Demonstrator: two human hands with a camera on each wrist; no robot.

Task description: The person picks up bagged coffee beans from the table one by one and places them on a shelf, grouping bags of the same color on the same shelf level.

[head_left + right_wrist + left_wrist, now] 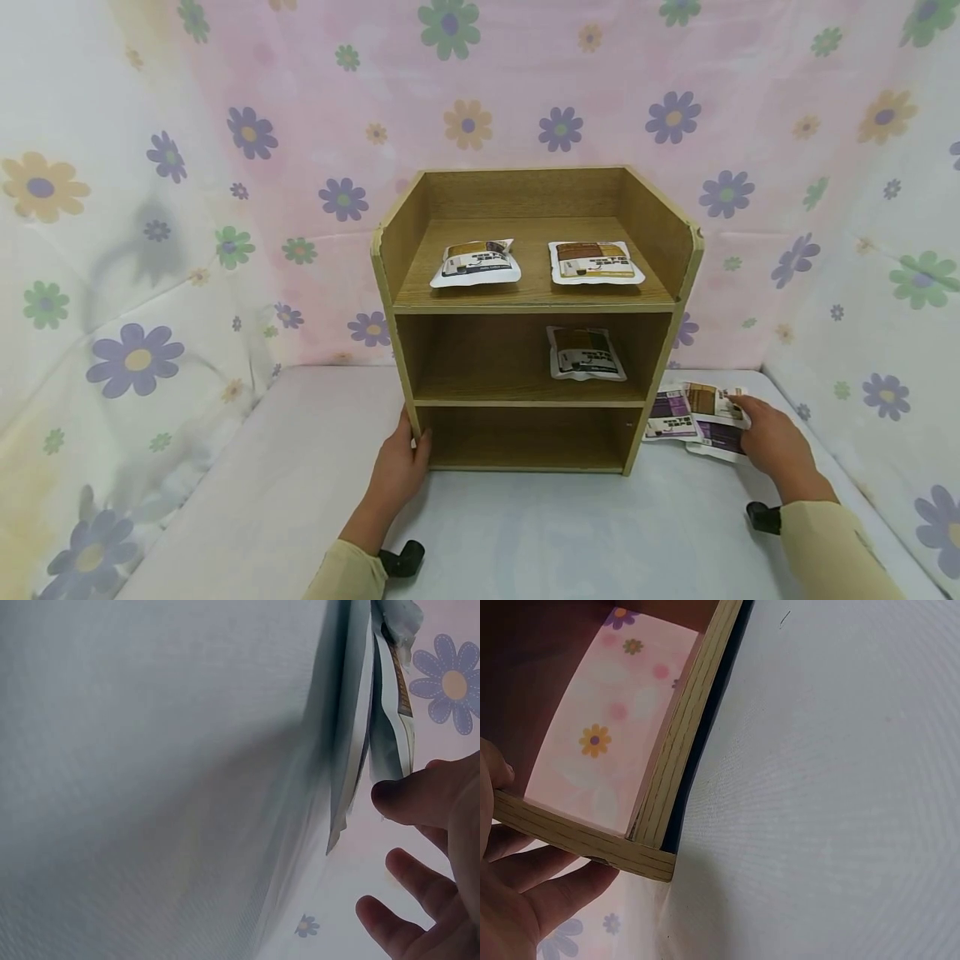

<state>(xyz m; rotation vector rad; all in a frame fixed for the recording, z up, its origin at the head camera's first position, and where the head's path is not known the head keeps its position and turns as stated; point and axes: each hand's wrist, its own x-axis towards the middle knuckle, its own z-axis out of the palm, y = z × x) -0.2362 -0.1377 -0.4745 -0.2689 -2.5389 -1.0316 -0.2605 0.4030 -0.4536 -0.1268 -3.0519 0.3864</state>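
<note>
A three-tier wooden shelf point(525, 392) stands upright on a white-covered surface. My left hand point(397, 467) grips its lower left side board point(562, 834), thumb inside and fingers outside. My right hand point(772, 437) is at the right end of several flat pouches beside the shelf, its index finger over the brown-labelled pouch point(712, 402). In the right wrist view, the thumb point(405, 799) meets the end of the upper pouch point(390, 727), and two other fingers are spread apart. A purple-labelled pouch point(671, 417) lies nearer the shelf, partly hidden by it.
On the top tier lie a white pouch with a dark label point(477, 263) and a brown-labelled pouch point(595, 263). One more pouch point(585, 353) leans at the right of the middle tier. Flowered cloth point(510, 83) hangs behind and at both sides.
</note>
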